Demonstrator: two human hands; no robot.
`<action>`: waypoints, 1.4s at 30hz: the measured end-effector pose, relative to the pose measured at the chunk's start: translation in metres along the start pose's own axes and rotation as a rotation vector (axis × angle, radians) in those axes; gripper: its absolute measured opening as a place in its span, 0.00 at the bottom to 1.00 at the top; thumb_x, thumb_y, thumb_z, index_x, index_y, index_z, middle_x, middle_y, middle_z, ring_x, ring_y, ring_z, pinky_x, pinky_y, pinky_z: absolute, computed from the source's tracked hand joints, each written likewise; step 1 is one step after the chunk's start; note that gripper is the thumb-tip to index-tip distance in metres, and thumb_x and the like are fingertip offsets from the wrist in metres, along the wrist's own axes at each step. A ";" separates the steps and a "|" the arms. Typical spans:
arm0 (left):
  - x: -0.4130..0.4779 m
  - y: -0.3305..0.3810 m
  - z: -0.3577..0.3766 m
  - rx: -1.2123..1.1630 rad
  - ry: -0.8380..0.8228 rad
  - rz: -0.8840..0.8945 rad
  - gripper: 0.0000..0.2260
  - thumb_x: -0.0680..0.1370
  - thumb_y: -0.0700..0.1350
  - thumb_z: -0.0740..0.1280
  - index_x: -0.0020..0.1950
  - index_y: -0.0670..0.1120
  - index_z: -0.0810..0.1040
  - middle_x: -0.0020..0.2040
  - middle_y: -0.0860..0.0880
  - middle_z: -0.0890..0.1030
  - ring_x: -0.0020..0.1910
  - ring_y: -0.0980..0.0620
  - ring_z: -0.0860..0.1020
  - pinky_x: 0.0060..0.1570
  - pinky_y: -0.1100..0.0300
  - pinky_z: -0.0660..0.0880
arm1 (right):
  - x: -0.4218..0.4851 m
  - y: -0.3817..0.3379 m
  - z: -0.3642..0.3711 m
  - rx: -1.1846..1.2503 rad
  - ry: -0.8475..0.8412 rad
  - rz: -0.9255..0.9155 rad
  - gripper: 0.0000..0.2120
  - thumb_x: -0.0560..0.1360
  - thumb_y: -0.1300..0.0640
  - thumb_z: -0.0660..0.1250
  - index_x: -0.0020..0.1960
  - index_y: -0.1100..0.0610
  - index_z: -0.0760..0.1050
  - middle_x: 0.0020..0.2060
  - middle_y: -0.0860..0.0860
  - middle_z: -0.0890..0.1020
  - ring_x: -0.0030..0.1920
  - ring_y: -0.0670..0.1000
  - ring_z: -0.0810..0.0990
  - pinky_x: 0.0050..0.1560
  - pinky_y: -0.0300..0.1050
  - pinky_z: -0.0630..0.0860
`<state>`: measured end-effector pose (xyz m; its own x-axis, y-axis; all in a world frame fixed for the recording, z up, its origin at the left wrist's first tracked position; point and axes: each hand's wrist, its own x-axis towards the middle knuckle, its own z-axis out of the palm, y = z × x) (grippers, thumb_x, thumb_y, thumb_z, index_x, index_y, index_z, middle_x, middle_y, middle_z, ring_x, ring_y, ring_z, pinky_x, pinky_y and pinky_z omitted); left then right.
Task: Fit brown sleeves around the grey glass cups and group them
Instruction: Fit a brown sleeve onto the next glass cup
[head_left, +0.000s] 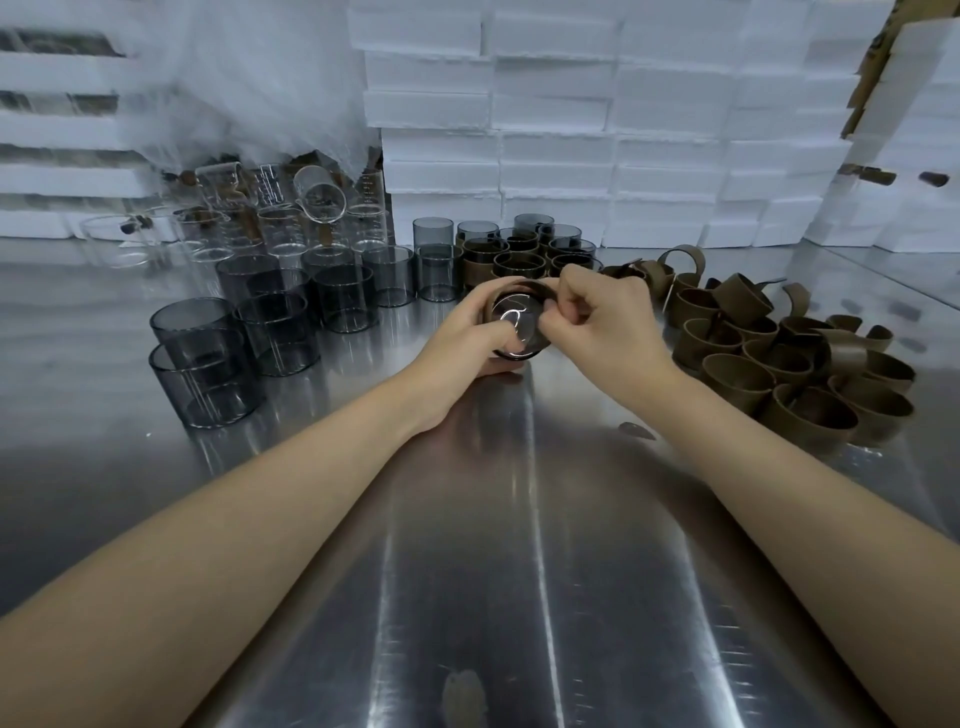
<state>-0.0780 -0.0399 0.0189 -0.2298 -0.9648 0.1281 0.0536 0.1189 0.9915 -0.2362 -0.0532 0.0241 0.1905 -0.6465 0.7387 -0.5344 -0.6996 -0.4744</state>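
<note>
A: Fingers (563, 314) of the right hand (608, 322) are pinching the brown sleeve (537, 287) at the rim, while the left hand (462, 340) is gripping the grey cup (514, 325), mid-worktop (519, 519).
B: Fitting is under way, I'd say. Next it's needing seating fully, then joining the sleeved group (519, 257) toward the far edge.

No readable text, brand or number anywhere. Faint printed graduation marks on the clear measuring beakers (322, 201) at the back left, too blurred to read.
</note>
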 end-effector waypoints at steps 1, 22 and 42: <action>0.000 0.000 0.001 0.004 0.005 -0.004 0.27 0.72 0.28 0.58 0.68 0.48 0.73 0.65 0.42 0.75 0.60 0.41 0.78 0.59 0.42 0.77 | 0.001 0.000 -0.002 0.021 -0.013 0.006 0.16 0.71 0.70 0.65 0.33 0.56 0.62 0.26 0.45 0.67 0.31 0.45 0.70 0.35 0.37 0.66; 0.001 0.000 0.006 0.112 0.006 -0.008 0.32 0.73 0.27 0.55 0.76 0.45 0.60 0.72 0.43 0.63 0.63 0.42 0.73 0.61 0.44 0.75 | 0.007 0.001 -0.009 -0.044 -0.243 -0.137 0.22 0.68 0.79 0.57 0.35 0.51 0.61 0.33 0.54 0.76 0.58 0.63 0.80 0.41 0.50 0.72; 0.007 -0.007 0.012 0.130 0.068 0.060 0.28 0.71 0.28 0.58 0.66 0.52 0.70 0.66 0.49 0.62 0.62 0.41 0.72 0.53 0.44 0.77 | 0.005 0.001 -0.009 -0.080 -0.243 -0.102 0.16 0.68 0.77 0.57 0.38 0.57 0.63 0.35 0.60 0.76 0.46 0.57 0.80 0.37 0.48 0.68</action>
<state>-0.0913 -0.0452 0.0134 -0.1637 -0.9681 0.1896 -0.0622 0.2020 0.9774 -0.2428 -0.0545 0.0315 0.4335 -0.6349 0.6395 -0.5638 -0.7447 -0.3572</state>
